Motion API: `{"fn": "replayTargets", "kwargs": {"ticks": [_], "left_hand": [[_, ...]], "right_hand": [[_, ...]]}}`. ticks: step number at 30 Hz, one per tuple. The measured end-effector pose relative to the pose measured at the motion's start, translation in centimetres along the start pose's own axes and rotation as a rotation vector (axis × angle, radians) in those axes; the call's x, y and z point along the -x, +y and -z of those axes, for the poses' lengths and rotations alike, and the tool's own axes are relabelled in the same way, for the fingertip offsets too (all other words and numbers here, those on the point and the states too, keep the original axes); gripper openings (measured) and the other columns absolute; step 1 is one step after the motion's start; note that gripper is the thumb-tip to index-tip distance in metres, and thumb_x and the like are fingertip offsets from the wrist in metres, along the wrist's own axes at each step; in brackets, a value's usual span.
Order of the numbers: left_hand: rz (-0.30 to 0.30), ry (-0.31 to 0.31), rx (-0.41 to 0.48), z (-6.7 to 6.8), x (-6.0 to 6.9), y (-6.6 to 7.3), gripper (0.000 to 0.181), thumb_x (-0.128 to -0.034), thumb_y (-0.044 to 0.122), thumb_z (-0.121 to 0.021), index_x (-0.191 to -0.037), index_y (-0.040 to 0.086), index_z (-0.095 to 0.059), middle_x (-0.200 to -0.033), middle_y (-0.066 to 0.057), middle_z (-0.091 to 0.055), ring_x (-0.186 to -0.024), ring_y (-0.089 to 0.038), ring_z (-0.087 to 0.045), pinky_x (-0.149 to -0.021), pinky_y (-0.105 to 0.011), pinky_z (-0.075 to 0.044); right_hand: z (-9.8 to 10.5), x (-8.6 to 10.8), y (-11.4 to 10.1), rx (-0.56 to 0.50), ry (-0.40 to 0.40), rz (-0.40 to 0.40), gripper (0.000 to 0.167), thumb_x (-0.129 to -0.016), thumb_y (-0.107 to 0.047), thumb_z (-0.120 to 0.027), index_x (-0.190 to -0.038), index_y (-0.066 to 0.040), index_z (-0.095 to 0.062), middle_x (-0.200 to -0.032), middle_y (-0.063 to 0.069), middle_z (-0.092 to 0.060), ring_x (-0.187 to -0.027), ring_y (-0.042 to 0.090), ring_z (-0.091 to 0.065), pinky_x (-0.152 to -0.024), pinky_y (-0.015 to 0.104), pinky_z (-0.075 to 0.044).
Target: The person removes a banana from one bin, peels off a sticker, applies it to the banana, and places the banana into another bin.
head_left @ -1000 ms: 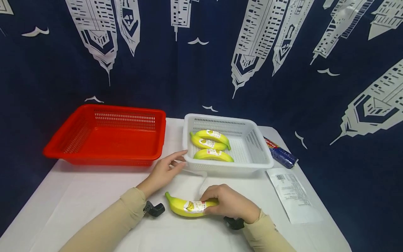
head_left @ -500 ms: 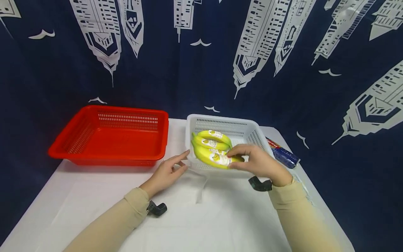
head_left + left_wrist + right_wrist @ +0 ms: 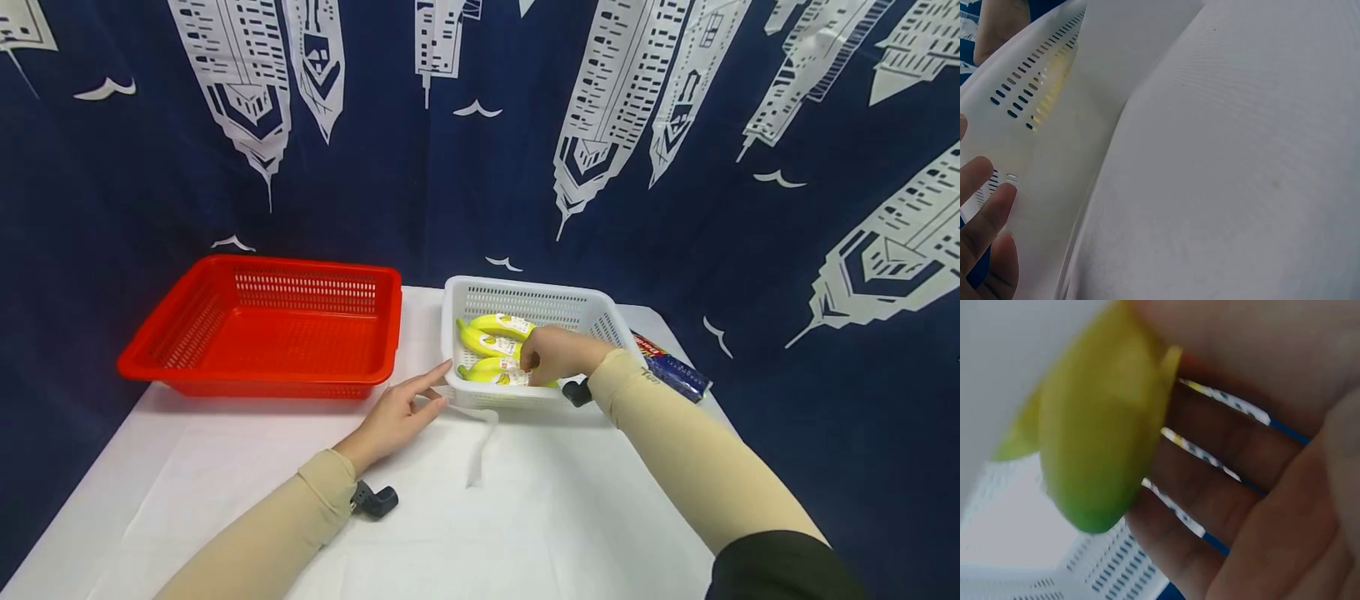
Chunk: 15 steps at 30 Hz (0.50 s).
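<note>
My right hand [image 3: 562, 354] reaches into the white basket [image 3: 536, 403] and grips a yellow banana [image 3: 504, 378] near its right end. The right wrist view shows that banana's green tip [image 3: 1091, 512] between the thumb and curled fingers. Behind it in the basket lie other bananas [image 3: 498, 343] with white labels, partly hidden by the hand. My left hand [image 3: 393, 421] has its fingers extended, fingertips against the basket's front left corner. In the left wrist view, its fingers [image 3: 988, 215] rest by the basket's slotted wall [image 3: 1041, 144].
To the left stands a red basket [image 3: 258, 389]. A dark blue packet [image 3: 675, 375] lies right of the white basket, close to the table edge. My right forearm crosses the table's right side. A blue patterned cloth [image 3: 465, 192] hangs behind the table.
My right hand has carried the banana from the front of the table up over the white basket's rim and lowered it beside the others. The left hand has stayed at the basket corner.
</note>
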State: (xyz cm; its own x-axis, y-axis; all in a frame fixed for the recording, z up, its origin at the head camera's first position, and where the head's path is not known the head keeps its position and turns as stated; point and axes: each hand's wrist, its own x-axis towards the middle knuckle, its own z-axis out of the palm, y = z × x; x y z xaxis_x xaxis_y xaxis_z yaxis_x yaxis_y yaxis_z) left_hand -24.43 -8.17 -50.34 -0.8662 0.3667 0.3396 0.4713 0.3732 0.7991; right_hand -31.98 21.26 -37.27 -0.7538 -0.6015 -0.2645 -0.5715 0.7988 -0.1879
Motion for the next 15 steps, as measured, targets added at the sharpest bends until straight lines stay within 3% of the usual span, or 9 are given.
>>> {"fn": "replayTargets", "kwargs": {"ticks": [3,7,11,15], "left_hand": [[-0.008,-0.012,0.010,-0.2,0.0,-0.2,0.062,-0.0994,0.022,-0.070,-0.156,0.031,-0.046,-0.135,0.003,-0.067,-0.102,-0.012,-0.068,-0.066,-0.024,-0.052],[-0.014,-0.013,0.009,-0.2,0.0,-0.4,0.063,-0.0994,0.022,-0.070,-0.155,0.036,-0.045,-0.133,0.004,-0.067,-0.102,-0.011,-0.068,-0.067,-0.023,-0.052],[-0.011,-0.002,0.011,0.0,0.0,-0.5,0.063,-0.0990,0.021,-0.070,-0.155,0.037,-0.046,-0.131,0.003,-0.068,-0.101,-0.011,-0.068,-0.066,-0.024,-0.052],[-0.011,-0.010,0.010,0.1,0.1,-0.5,0.063,-0.0996,0.022,-0.070,-0.156,0.038,-0.044,-0.132,0.002,-0.067,-0.101,-0.011,-0.068,-0.068,-0.024,-0.052]], "right_hand": [[-0.7,-1.0,-0.6,0.065,-0.050,-0.006,0.022,-0.076,0.003,-0.069,-0.068,-0.015,-0.062,-0.063,-0.009,-0.049,-0.062,0.010,-0.044,-0.060,0.026,-0.036],[-1.1,-1.8,-1.2,0.114,-0.090,-0.021,0.034,-0.084,0.005,-0.064,-0.063,-0.018,-0.050,-0.061,-0.007,-0.041,-0.061,0.011,-0.041,-0.059,0.025,-0.033],[-1.1,-2.3,-1.4,0.109,-0.099,-0.012,0.037,-0.086,0.005,-0.064,-0.063,-0.019,-0.047,-0.061,-0.007,-0.039,-0.061,0.011,-0.039,-0.059,0.025,-0.032],[-1.1,-2.5,-1.2,0.077,-0.099,-0.004,0.038,-0.081,0.005,-0.066,-0.062,-0.020,-0.045,-0.061,-0.007,-0.036,-0.060,0.010,-0.036,-0.058,0.025,-0.030]]}}
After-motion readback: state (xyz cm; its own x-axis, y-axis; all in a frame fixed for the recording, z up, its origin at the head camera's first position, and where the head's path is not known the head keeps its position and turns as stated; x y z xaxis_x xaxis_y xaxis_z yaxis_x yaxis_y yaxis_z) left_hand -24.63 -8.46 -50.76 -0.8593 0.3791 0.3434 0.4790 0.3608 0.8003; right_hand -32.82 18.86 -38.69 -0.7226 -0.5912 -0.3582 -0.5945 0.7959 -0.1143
